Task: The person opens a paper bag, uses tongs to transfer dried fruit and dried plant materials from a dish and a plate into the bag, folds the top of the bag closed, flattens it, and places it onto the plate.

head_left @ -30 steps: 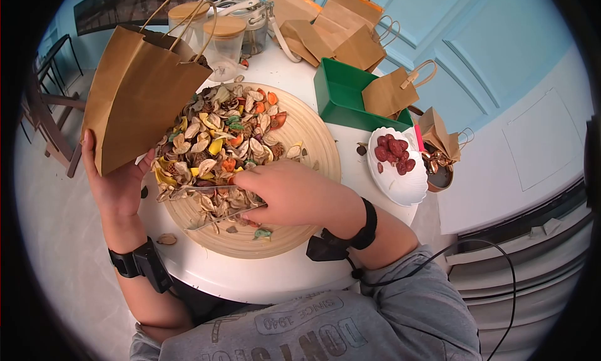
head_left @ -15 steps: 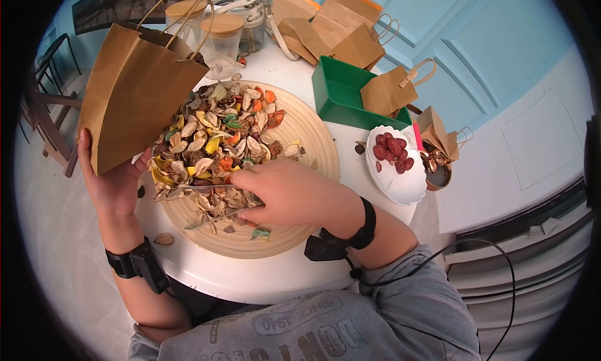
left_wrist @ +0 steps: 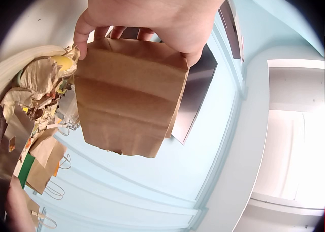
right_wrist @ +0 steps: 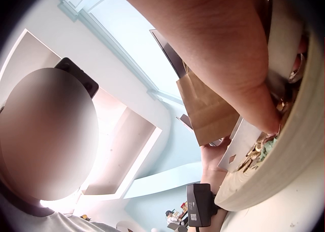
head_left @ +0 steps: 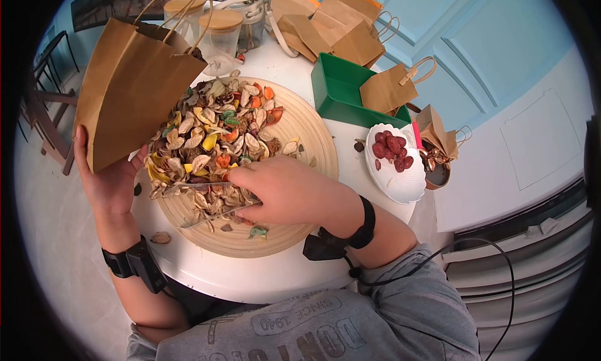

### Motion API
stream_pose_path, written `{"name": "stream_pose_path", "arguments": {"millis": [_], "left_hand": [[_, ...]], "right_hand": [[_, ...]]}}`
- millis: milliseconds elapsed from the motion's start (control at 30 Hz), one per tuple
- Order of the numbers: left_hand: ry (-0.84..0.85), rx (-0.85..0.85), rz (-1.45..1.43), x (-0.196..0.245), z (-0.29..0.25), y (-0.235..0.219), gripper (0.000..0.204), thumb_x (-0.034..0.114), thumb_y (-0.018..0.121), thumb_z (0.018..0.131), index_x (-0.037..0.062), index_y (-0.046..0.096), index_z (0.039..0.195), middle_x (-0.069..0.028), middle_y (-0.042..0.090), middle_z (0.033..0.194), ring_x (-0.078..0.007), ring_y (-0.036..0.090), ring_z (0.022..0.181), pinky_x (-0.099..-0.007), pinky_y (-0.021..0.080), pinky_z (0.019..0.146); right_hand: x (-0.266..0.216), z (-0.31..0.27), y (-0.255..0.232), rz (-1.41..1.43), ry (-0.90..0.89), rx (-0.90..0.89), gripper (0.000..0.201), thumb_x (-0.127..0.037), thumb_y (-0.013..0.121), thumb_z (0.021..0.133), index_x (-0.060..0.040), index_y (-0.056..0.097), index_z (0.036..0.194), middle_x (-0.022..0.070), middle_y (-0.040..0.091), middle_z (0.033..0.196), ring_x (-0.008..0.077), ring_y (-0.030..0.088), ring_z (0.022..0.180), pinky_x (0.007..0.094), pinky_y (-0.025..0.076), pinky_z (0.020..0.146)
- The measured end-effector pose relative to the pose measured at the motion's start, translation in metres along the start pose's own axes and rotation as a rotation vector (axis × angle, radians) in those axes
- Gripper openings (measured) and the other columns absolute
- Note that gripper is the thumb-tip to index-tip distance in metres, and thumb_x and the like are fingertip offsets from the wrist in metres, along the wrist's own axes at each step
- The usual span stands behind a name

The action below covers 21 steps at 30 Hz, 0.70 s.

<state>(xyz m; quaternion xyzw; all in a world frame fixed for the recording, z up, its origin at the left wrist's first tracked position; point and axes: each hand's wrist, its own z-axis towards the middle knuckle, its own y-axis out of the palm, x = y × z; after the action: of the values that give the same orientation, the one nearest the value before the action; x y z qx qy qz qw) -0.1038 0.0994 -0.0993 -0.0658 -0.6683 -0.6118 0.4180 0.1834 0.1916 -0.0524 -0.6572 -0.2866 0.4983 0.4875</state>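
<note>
A brown paper bag [head_left: 134, 92] with twisted handles is held up by my left hand [head_left: 111, 187], its base gripped between thumb and fingers. The left wrist view shows the bag's base [left_wrist: 129, 85] with the thumb on one side and fingers on the other. My right hand [head_left: 282, 189] pinches a clear plastic scoop-like piece [head_left: 223, 213] with straight edges, low among the potpourri. That potpourri [head_left: 206, 129], a heap of dried petals, pods and peel, covers much of a round wooden tray [head_left: 313, 136]. My right fingertips are partly hidden.
Behind the tray stand wooden-lidded jars [head_left: 222, 32]. A green box [head_left: 338, 104] with a small paper bag [head_left: 391, 89] sits at back right. Nearer is a white shell-shaped dish [head_left: 400, 186] of red dried fruit [head_left: 391, 148]. More paper bags [head_left: 344, 20] stand at the back.
The head view has drifted slightly, so the bag and heap appear a little further left and up. Both hands keep the same hold.
</note>
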Motion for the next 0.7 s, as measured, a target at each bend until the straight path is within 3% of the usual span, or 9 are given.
{"name": "stream_pose_path", "arguments": {"millis": [100,700], "left_hand": [[-0.002,0.054,0.005,0.0002,-0.0007,0.0051,0.053,0.053,0.047,0.097,0.0148,0.052,0.134,-0.005,0.059,0.13,-0.0239,0.059,0.114,-0.0433,0.053,0.084],[0.003,0.004,0.001,-0.0004,0.0006,0.001,0.052,0.051,0.046,0.098,0.0132,0.053,0.133,-0.0061,0.06,0.128,-0.0239,0.06,0.112,-0.0426,0.053,0.084]], "right_hand": [[0.0006,0.0003,0.0005,0.006,-0.002,0.001,0.039,-0.033,0.073,0.081,-0.0041,0.055,0.099,0.0177,0.06,0.082,0.0389,0.062,0.079,0.0481,0.046,0.07],[-0.0019,0.0018,0.0008,0.009,0.016,-0.008,0.037,-0.032,0.072,0.081,-0.0034,0.055,0.095,0.0173,0.061,0.081,0.0386,0.062,0.079,0.0481,0.047,0.07]]}}
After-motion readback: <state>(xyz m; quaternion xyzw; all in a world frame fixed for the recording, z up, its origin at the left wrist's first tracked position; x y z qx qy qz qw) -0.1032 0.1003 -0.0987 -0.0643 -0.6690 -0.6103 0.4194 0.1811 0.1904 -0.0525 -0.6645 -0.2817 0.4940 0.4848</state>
